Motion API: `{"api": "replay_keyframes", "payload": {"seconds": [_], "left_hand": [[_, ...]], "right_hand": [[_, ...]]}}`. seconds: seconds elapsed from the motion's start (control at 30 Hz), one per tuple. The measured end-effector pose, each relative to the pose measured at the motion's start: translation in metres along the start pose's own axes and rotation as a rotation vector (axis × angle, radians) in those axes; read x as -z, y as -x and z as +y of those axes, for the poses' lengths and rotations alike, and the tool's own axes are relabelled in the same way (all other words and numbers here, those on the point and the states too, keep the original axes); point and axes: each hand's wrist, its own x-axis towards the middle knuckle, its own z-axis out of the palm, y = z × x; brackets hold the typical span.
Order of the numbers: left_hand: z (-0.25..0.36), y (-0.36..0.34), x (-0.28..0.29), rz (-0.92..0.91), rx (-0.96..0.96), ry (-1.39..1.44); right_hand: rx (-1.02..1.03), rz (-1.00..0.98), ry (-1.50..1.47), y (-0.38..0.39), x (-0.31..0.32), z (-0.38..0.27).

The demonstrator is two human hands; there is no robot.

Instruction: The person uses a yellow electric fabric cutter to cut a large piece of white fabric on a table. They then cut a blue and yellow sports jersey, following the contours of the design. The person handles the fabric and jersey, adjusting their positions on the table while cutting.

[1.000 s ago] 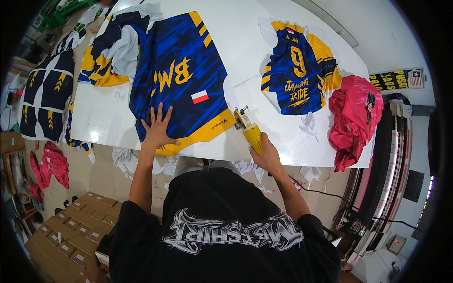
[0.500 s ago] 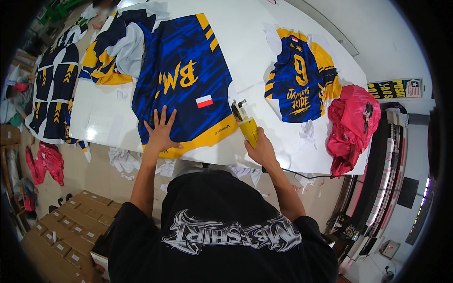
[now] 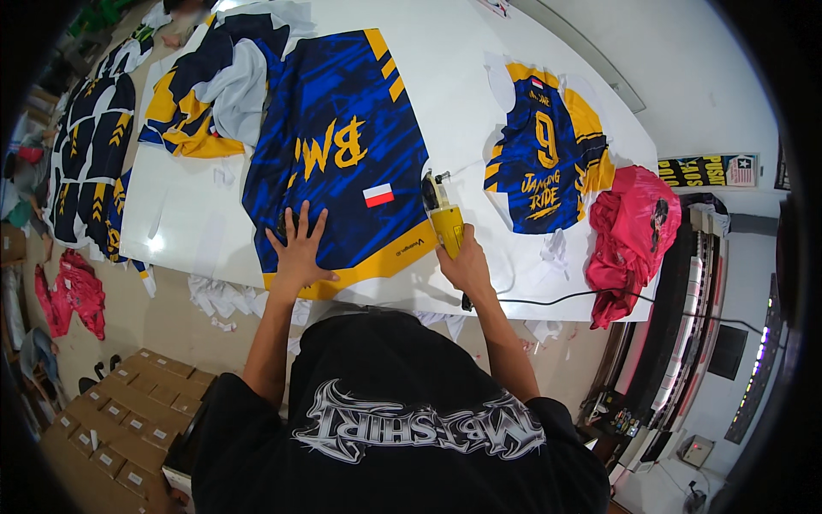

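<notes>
A blue jersey panel (image 3: 342, 201) with yellow lettering and a yellow hem lies flat before me. My left hand (image 3: 300, 257) rests on its lower left part, fingers spread and palm down. In my right hand (image 3: 465, 263) is a yellow electric fabric cutter (image 3: 446, 226), gripped around its body. The cutter's metal head stands at the panel's right edge, pointing away from me. A black power cord (image 3: 556, 299) runs from its rear end off to the right.
On the white table (image 3: 445, 111) lie a blue and yellow numbered jersey piece (image 3: 541, 154), a pink garment heap (image 3: 634, 231) at right, and piled fabric (image 3: 227, 94) at left. White scraps (image 3: 218, 295) litter the floor. Cardboard boxes (image 3: 128, 411) stand behind at left.
The cutter has moved a little away from me along the panel's right edge, with my right hand. The cord now shows raised above the table's near edge. My left hand stays on the panel.
</notes>
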Motion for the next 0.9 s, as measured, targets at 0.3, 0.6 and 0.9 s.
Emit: {"api": "replay_keyframes", "payload": {"seconds": [0.3, 0.6, 0.9], "left_hand": [[-0.002, 0.001, 0.0, 0.016, -0.003, 0.033], [-0.004, -0.001, -0.002, 0.023, -0.012, 0.059], [-0.006, -0.004, -0.005, -0.011, -0.006, 0.053]], "right_hand": [[-0.089, 0.058, -0.037, -0.016, -0.012, -0.024], [-0.194, 0.084, -0.019, -0.031, -0.019, -0.047], [-0.254, 0.133, -0.024, -0.048, -0.026, -0.06]]}}
